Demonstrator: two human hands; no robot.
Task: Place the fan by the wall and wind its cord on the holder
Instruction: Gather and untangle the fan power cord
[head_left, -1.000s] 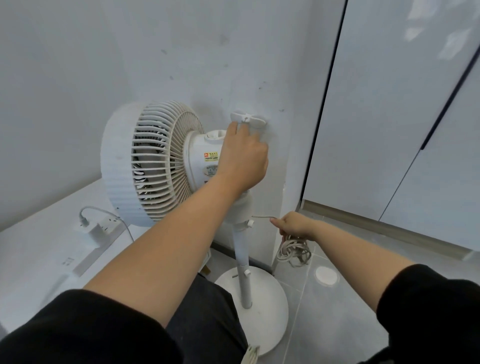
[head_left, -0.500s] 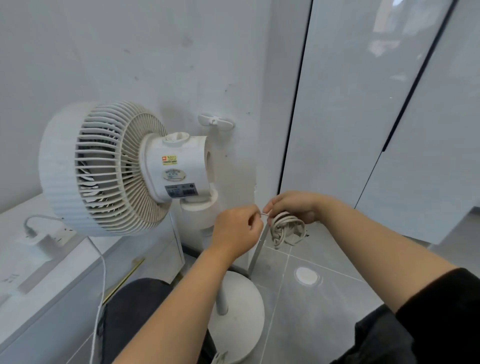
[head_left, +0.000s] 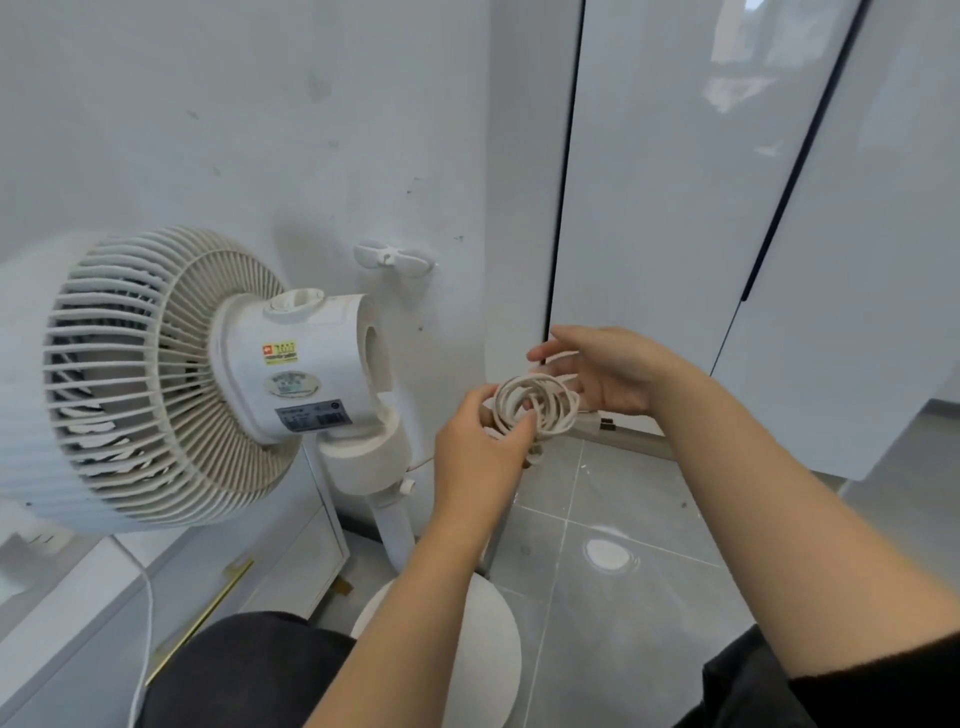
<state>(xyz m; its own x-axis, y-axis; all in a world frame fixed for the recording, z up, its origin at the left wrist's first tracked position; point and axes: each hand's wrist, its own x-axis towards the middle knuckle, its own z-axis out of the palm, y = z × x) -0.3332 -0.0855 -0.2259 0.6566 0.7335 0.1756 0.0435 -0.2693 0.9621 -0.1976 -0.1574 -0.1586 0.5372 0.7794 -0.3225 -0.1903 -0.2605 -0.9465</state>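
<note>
A white pedestal fan (head_left: 171, 384) stands close to the white wall, its round base (head_left: 493, 660) on the grey tile floor. Above and right of the fan's motor housing, a white cord holder (head_left: 393, 258) with two wings is fixed to the wall. The fan's cord is a bundle of white loops (head_left: 535, 402) held in the air right of the fan. My left hand (head_left: 480, 452) pinches the bundle from below left. My right hand (head_left: 605, 371) is behind the loops with fingers spread and straight, touching or nearly touching them.
A low white cabinet (head_left: 119, 587) with a gold handle stands left under the fan head, with a thin white cable hanging down its front. Glossy white cupboard doors (head_left: 727, 182) fill the right. A black-clad knee (head_left: 244, 670) is at the bottom.
My left hand left the wall holder, came down to the cord and took hold of the coiled bundle. My right hand let go of it and spread its fingers. The view shifted right.
</note>
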